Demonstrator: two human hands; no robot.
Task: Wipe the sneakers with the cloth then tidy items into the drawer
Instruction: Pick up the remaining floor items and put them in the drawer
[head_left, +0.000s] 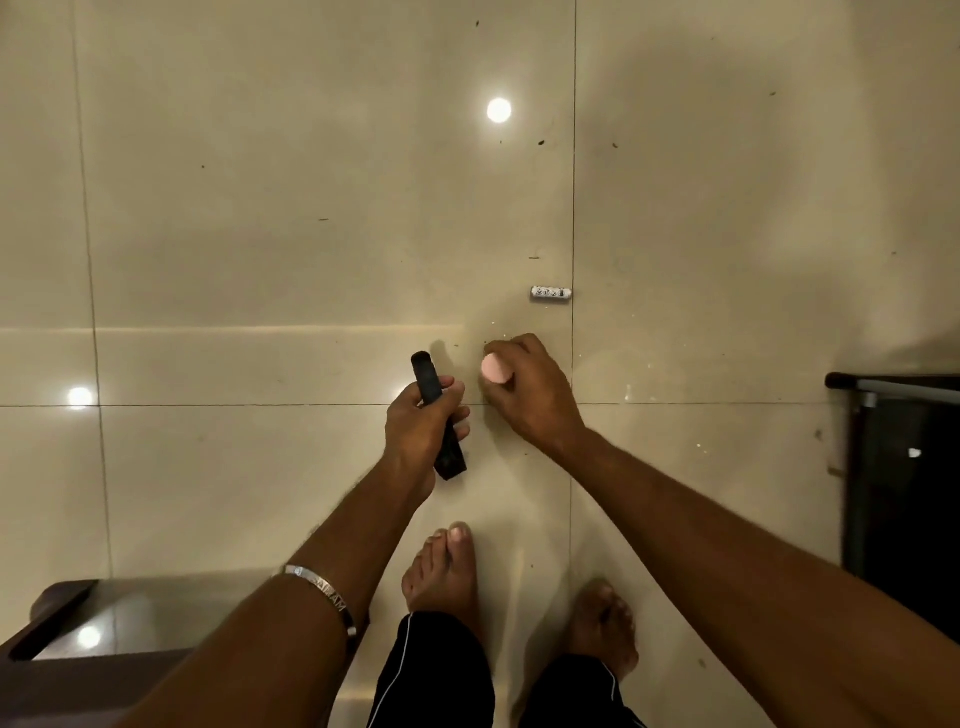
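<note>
Over the glossy beige tiled floor (260, 260), the left hand (421, 426) gripped a long black flat bar (439, 415); the right hand (524, 389) grasped a small pink rounded object (493, 368), apparently gathering items for the drawer.

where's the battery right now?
In the head view the battery lies on the floor tiles, right of centre, against a grout line, just beyond the right hand and untouched by it.
</note>
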